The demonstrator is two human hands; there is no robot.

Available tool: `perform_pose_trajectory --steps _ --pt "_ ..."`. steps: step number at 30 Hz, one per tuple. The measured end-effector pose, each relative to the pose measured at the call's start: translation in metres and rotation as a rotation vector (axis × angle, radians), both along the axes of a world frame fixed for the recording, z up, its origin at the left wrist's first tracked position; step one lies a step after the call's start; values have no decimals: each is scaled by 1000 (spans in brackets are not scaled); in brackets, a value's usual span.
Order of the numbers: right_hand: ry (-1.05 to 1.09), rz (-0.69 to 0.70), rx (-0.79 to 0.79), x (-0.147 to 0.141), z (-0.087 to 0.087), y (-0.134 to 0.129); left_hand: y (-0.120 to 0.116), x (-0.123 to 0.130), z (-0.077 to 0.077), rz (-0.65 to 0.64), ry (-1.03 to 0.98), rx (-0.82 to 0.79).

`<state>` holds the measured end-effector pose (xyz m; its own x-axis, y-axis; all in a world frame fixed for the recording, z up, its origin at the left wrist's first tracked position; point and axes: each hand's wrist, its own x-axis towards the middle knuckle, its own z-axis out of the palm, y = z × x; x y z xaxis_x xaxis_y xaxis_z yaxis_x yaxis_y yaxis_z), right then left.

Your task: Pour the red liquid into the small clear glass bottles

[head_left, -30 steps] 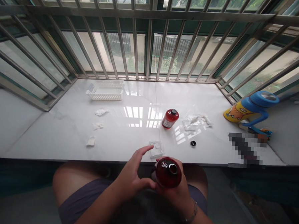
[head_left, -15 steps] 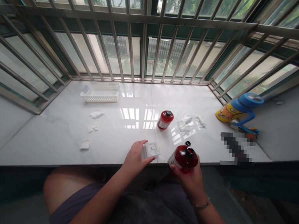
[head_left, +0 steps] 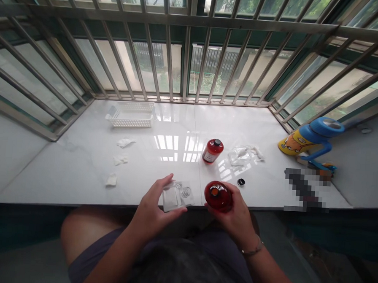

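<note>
Left hand [head_left: 147, 210] has fingers spread around clear square plastic case [head_left: 172, 197], grip unclear; right hand [head_left: 238, 211] wraps fingers round uncapped, translucent red bottle [head_left: 221, 200], mouth up, presumably against spills.

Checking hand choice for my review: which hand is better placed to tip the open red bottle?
Right, most likely: the right hand grips the open red bottle, mouth uncapped, while the left hand is occupied with the clear plastic case.

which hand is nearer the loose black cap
Right. The right hand, around the open red bottle, is just short of the loose cap; the left hand, at the clear box, is well off to its left.
</note>
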<state>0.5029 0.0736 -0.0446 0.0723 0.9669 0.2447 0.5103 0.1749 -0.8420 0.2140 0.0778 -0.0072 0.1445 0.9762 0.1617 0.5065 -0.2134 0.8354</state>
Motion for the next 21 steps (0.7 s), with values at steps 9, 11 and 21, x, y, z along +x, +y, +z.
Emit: perform_pose_trajectory --steps 9,11,21 --pt "-165 198 120 -9 13 12 -12 -5 9 -70 30 46" --pt "-189 215 150 -9 14 13 -14 -5 9 -73 23 46" --pt "-393 271 361 -4 23 23 -14 -6 -3 -32 -50 13"
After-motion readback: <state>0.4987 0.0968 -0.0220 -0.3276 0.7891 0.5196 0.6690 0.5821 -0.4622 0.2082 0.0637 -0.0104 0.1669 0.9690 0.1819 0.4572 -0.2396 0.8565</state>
